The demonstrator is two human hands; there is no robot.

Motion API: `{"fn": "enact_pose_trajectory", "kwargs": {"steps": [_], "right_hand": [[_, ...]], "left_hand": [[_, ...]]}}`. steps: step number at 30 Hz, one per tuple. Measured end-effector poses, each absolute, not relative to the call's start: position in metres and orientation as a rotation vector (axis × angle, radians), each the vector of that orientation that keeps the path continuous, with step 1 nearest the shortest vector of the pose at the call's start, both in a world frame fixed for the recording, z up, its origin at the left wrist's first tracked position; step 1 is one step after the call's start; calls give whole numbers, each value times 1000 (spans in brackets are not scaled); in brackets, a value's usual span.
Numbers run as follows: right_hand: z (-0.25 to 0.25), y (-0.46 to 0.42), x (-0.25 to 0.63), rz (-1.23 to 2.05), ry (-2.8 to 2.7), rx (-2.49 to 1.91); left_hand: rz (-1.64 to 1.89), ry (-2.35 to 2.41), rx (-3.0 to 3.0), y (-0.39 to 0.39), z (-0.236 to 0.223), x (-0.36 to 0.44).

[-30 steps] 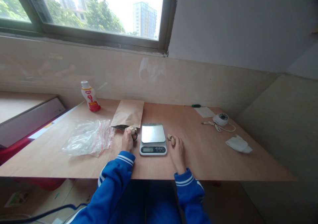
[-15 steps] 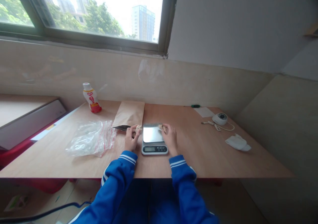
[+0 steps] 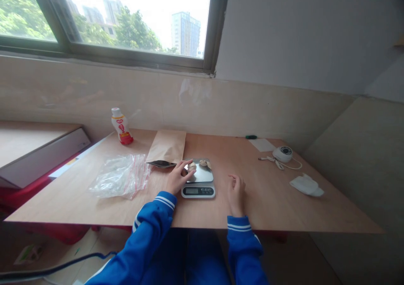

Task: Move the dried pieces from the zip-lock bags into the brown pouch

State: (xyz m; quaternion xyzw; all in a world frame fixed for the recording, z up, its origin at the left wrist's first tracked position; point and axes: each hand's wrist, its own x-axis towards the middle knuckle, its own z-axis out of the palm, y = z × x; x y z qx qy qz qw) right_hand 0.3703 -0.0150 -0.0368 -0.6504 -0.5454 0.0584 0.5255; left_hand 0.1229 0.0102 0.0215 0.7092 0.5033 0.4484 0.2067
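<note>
A silver-topped digital kitchen scale [image 3: 198, 191] lies in front of me. Over the left part of its plate, my left hand [image 3: 178, 176] has thumb and fingers closed round a pale, rounded garlic bulb [image 3: 192, 167]; whether the bulb touches the plate I cannot tell. Other pale garlic pieces [image 3: 205, 164] rest at the plate's back right. To the right of the scale is my right hand [image 3: 236, 192], its fingers curled in and nothing seen in them. A brown paper pouch [image 3: 167, 146] lies behind my left hand, its dark mouth facing me.
Left of the pouch lies a clear zip bag [image 3: 118, 177], with a white and red bottle [image 3: 122, 127] standing behind it. On the right are a white dome camera [image 3: 282, 153] with its cable, a crumpled white wrapper [image 3: 306, 185], a paper sheet [image 3: 261, 145] and a green-handled tool [image 3: 251, 137].
My right hand has let go of its garlic on the plate and drawn back to the right. My left hand has carried its bulb rightward over the scale. The view has shifted slightly.
</note>
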Motion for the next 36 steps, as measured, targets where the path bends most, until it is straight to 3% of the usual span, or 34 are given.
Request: {"fn": "enact_pose_trajectory", "kwargs": {"steps": [7,19,27,36], "right_hand": [[-35,-14,365,146,-1390,-1553],[-34,-17,365,144,-1372,-1555],[-32,-17,366,129,-1366,-1538],[-30,-16,364,166,-1338,-1552]], "left_hand": [[780,1643,2253,31,45,138],[1143,1617,2054,-1,61,120],[1170,1238,2183,-8,44,166],[1108,1387,2356,10,29,183]]}}
